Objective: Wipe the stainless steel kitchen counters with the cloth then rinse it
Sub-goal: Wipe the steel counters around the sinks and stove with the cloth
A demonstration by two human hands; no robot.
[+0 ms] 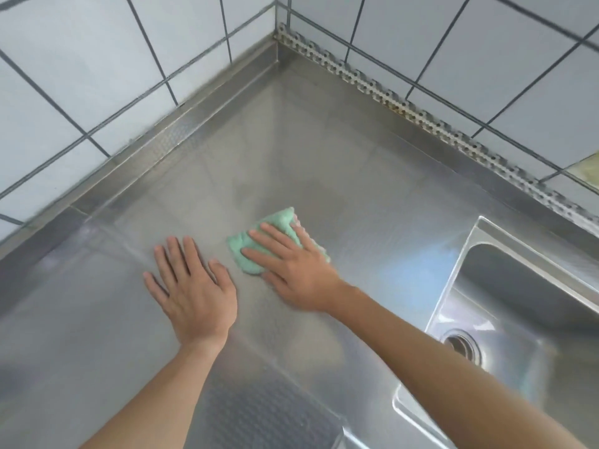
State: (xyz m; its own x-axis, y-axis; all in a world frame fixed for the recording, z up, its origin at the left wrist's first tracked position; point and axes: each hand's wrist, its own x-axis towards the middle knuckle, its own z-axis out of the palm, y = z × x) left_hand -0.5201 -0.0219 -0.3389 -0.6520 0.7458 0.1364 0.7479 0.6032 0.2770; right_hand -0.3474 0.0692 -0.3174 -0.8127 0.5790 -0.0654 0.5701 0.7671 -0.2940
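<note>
A folded green cloth (278,223) lies flat on the stainless steel counter (324,150), near the middle of the view. My right hand (291,270) presses down on it with fingers spread, covering its near right part. My left hand (191,286) rests flat on the bare steel just left of the cloth, fingers apart, holding nothing. The two hands are a short gap apart. The counter runs into a tiled corner at the top.
A steel sink (525,303) with a round drain (462,346) is sunk into the counter at the right. White tiled walls (97,59) close off the left and back sides. A perforated metal strip (421,118) lines the back-right wall foot.
</note>
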